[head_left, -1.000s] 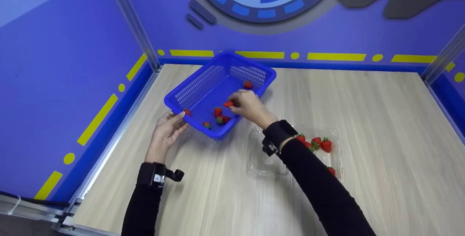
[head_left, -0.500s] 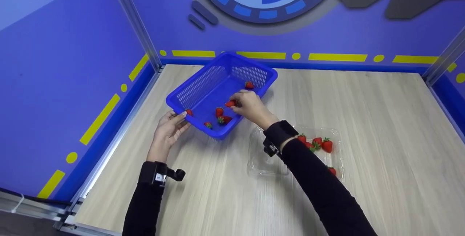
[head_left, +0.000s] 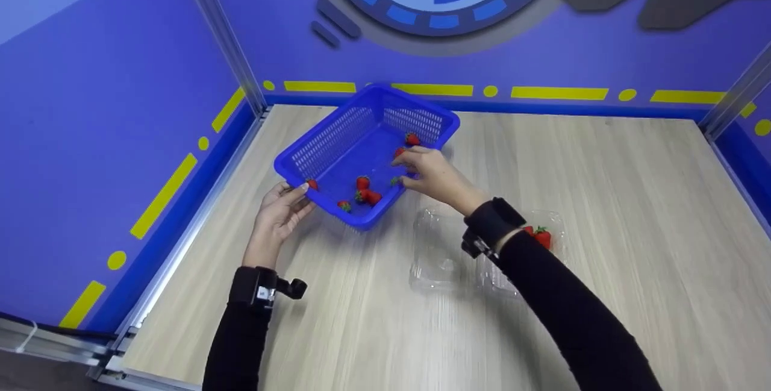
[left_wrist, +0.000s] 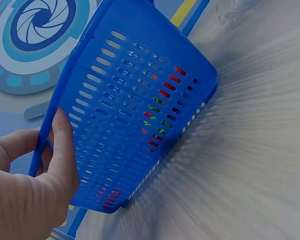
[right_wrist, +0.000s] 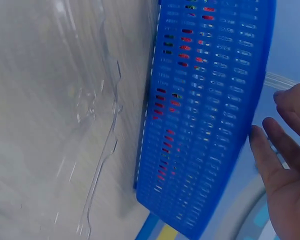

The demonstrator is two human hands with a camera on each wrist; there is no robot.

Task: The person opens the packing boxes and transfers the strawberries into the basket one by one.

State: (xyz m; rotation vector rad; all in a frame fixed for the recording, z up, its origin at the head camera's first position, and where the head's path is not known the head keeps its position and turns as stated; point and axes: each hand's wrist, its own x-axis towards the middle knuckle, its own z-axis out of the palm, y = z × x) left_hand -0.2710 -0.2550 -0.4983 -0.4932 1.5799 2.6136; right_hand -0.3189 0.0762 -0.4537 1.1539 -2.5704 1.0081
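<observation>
Position of hands: the left hand (head_left: 279,216) holds the blue basket (head_left: 349,159) at the left corner of its near end, thumb over the rim, fingers beneath. The right hand (head_left: 437,175) reaches over the basket's right long side; its fingers are loosely parted, and in the right wrist view nothing shows between them.

Orientation: the basket's long axis runs from near left to far right, so the left hand has the near end and the right hand stands about midway along the side.

Contents: one strawberry (head_left: 399,153) lies just beside the right fingertips, on the far side; contact cannot be determined. A second strawberry (head_left: 412,139) sits beyond it, towards the far end. The near cluster of strawberries (head_left: 367,197) is to the left of the right hand and nearer the person; by my judgement, either hand is well placed for it.

Adjacent: a clear plastic box (head_left: 443,261) rests on the table (head_left: 638,228), partly hidden under the right forearm, with red fruit (head_left: 543,238) in it.
</observation>
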